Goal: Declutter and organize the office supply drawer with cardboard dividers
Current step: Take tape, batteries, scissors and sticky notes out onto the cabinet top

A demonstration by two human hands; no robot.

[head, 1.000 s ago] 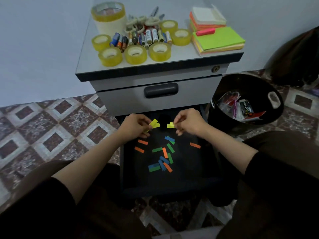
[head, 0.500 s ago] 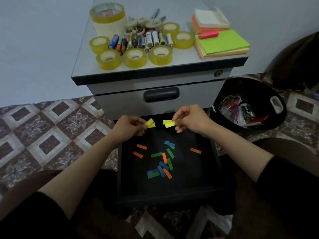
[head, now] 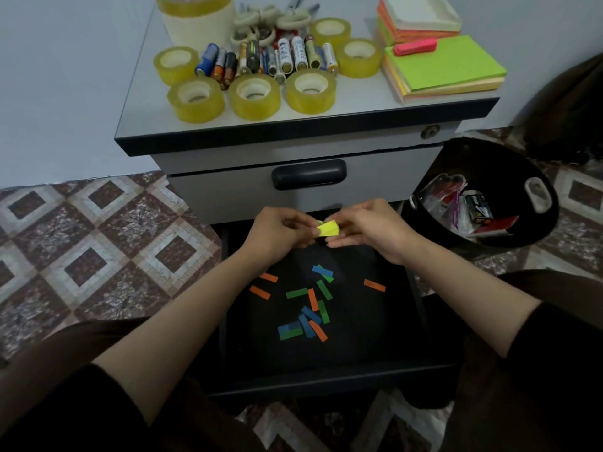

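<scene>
Pinching a small stack of yellow paper slips (head: 328, 228) between left hand (head: 277, 230) and right hand (head: 370, 227), fingers of both curled onto it, just above the far end of the open black drawer (head: 375, 334). Down in that drawer: loose coloured slips (head: 311, 308) in orange, green and blue (several overlapping near the middle). To the right, in a black bin (head: 489, 164): crumpled wrappers and small packets (head: 456, 207). Farther off, on the cabinet top (head: 359, 102): yellow tape rolls (head: 254, 96) ringing a heap of batteries (head: 287, 57), scissors (head: 261, 22) behind, coloured paper pads (head: 447, 65) at right.
</scene>
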